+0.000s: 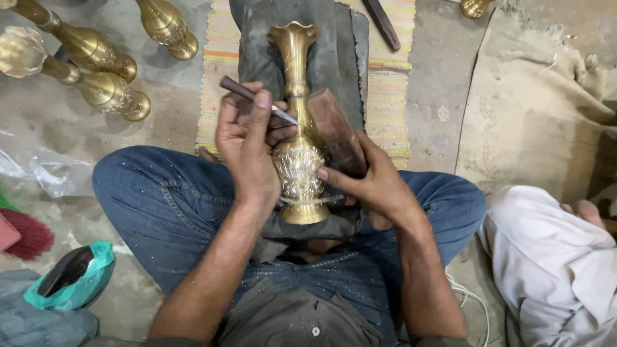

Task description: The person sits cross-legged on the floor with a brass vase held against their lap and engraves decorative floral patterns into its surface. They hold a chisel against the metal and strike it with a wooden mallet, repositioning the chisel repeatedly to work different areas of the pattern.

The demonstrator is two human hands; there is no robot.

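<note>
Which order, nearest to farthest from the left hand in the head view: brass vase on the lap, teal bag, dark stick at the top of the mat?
From the left hand:
1. Brass vase, right beside the hand, on the lap.
2. Dark stick, up and to the right, on the striped mat.
3. Teal bag, lower left, on the floor.

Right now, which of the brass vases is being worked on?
The brass vase lying on the dark pad between the knees, under the left hand with its chisel. The other vases lie untouched at upper left.
</note>
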